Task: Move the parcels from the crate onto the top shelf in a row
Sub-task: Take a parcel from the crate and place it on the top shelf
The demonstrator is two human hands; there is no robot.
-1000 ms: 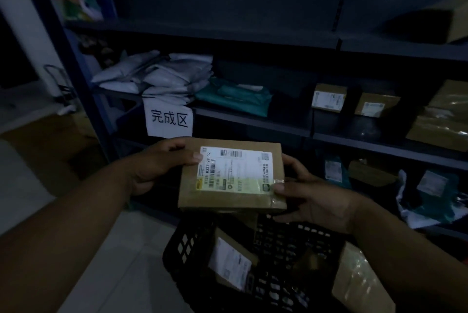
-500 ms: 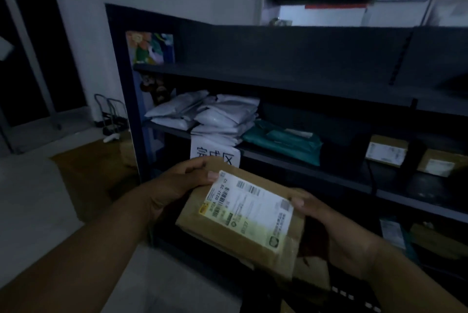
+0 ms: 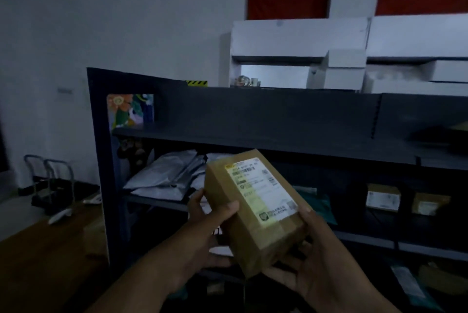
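I have both hands closed on one brown cardboard parcel (image 3: 253,209), held in the air in front of the shelving, its white shipping label (image 3: 262,192) facing up and its long side tilted away to the upper left. My left hand (image 3: 202,219) clasps the left face, thumb laid over the top edge; my right hand (image 3: 311,259) cups the near right corner from below, fingers curled tight against the cardboard. The parcel touches nothing but my hands. Behind it, the middle shelf (image 3: 157,200) carries a heap of grey mailer bags (image 3: 164,176), teal bags and, further right, two small boxes (image 3: 382,197). Above, the top shelf (image 3: 253,140) runs dark and bare along its left and middle stretch, with open air between its front edge and the parcel; a dim shape sits at its far right, too blurred to name.
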